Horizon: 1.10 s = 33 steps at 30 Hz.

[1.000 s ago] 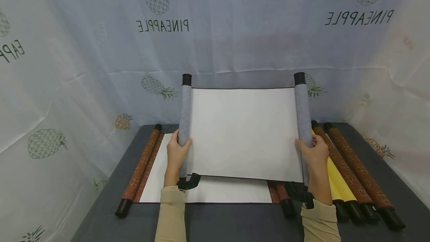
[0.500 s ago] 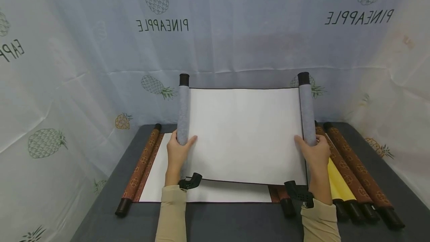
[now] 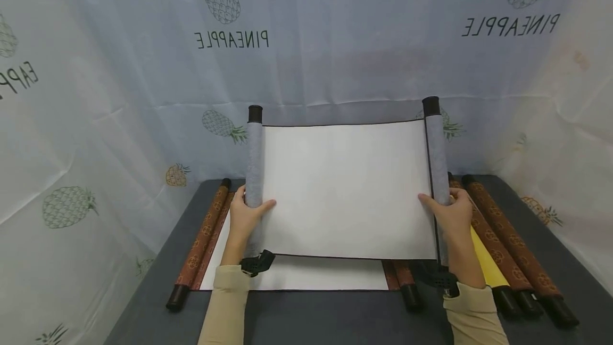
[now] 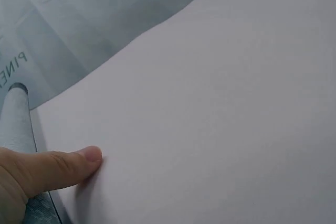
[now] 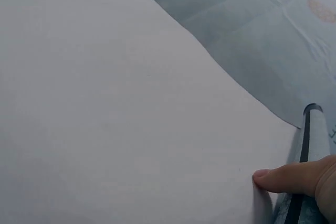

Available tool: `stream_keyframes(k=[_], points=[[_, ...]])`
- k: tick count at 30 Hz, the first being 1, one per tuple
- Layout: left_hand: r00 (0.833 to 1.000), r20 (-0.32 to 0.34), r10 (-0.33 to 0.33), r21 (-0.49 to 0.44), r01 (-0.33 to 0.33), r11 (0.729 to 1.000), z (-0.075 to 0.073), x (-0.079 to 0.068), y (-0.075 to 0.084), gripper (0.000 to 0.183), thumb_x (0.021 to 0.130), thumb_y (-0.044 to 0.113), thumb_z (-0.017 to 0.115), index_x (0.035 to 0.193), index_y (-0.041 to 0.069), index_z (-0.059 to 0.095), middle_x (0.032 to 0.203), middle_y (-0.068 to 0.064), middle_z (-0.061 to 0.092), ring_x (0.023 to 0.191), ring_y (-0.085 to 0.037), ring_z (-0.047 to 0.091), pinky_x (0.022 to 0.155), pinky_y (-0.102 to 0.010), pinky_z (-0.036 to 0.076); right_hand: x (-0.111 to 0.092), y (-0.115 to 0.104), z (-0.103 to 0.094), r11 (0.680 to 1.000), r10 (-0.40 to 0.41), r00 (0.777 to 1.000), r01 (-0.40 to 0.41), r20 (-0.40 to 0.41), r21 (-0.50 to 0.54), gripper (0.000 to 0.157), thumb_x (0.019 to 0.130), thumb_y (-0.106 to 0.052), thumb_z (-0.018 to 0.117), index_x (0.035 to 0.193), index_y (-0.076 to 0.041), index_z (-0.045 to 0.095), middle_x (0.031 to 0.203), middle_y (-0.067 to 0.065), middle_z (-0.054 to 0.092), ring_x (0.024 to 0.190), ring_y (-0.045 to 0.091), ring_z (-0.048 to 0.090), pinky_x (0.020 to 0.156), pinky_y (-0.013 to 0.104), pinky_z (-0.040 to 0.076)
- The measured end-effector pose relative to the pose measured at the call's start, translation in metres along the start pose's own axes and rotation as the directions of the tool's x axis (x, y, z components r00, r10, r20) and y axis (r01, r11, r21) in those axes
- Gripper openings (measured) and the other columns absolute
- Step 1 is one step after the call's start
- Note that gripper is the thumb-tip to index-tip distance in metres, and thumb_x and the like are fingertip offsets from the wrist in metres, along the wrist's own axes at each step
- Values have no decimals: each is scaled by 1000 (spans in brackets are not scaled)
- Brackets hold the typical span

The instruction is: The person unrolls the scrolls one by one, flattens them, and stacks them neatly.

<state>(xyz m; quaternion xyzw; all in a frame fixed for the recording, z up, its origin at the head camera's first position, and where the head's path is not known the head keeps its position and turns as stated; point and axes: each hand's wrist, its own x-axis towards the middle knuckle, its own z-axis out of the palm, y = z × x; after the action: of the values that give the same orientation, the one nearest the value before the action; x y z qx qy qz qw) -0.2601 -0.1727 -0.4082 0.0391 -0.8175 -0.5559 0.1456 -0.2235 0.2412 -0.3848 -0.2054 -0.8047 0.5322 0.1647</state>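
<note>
A blank white scroll [image 3: 345, 190] with grey-blue rolled ends and black knobs is held up, partly unrolled, above the table. My left hand [image 3: 245, 220] grips its left roll [image 3: 255, 161], the thumb lying over the white face. On the other side my right hand [image 3: 452, 217] grips the right roll [image 3: 437, 161], its thumb also on the paper. Both thumbs show in the wrist views, the left thumb [image 4: 63, 169] and the right thumb [image 5: 286, 178]; the fingers behind the rolls are mostly hidden.
Under it, an opened scroll with brown patterned rolls [image 3: 203, 241] lies on the dark table [image 3: 335, 318]. More brown rolls [image 3: 517, 238] and a yellow piece [image 3: 488, 260] lie at the right. A pineapple-print curtain [image 3: 335, 41] hangs behind.
My left hand has moved left with its roll, and the right roll sits slightly further right and higher. More white paper shows between the rolls.
</note>
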Motion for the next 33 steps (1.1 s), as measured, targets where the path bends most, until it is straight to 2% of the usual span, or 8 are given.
stream_keyframes(k=[7,11,16,19,23,26,33], points=[[997,39,65,6,-66,998,-8,-5,-1,85,79,32,78,145,0,34,128,-31,55,112,-44,59,85,-52,52,2,3,-6,999,-31,999,31,12,-20,57,90,-26,66,130,3,39,130,17,51,91,7,46,67,17,39],[997,67,26,-4,-26,1000,-11,-7,-8,75,85,24,72,144,-1,33,132,-28,51,120,-43,54,95,-56,47,0,8,-8,998,-62,997,63,39,-24,49,90,-24,66,124,1,43,126,16,54,81,-4,46,66,17,40],[993,117,29,-18,-27,999,-13,-7,-13,66,90,15,65,143,-4,31,138,-27,45,127,-42,47,104,-58,40,0,11,-11,995,-102,993,102,56,-8,41,89,-25,68,118,-4,47,99,-11,54,74,-11,47,64,18,44],[993,103,52,-23,-50,998,-14,-7,-12,63,91,13,64,143,-4,33,137,-27,46,125,-42,49,102,-58,42,1,12,-13,991,-132,990,131,52,11,41,89,-24,68,118,-2,49,88,-25,46,73,-11,47,63,16,44],[995,72,75,-21,-74,997,-14,-8,-11,58,90,10,63,140,-5,38,133,-29,50,120,-43,53,98,-56,45,1,12,-14,988,-153,987,152,41,25,40,90,-23,66,120,0,50,82,-34,44,72,-11,46,62,15,43],[995,61,80,-15,-79,997,-14,-7,-11,55,90,9,63,139,-5,41,130,-29,52,117,-41,55,94,-52,48,1,12,-15,991,-131,991,131,33,18,41,91,-26,65,121,-2,51,80,-34,45,72,-9,46,62,16,42],[997,32,77,16,-77,997,-14,-5,-10,46,90,8,64,131,-6,49,119,-27,59,103,-34,61,79,-33,51,3,10,-18,997,-67,997,68,35,-25,56,93,-36,61,137,-4,48,89,-22,46,72,-7,47,63,15,43]])
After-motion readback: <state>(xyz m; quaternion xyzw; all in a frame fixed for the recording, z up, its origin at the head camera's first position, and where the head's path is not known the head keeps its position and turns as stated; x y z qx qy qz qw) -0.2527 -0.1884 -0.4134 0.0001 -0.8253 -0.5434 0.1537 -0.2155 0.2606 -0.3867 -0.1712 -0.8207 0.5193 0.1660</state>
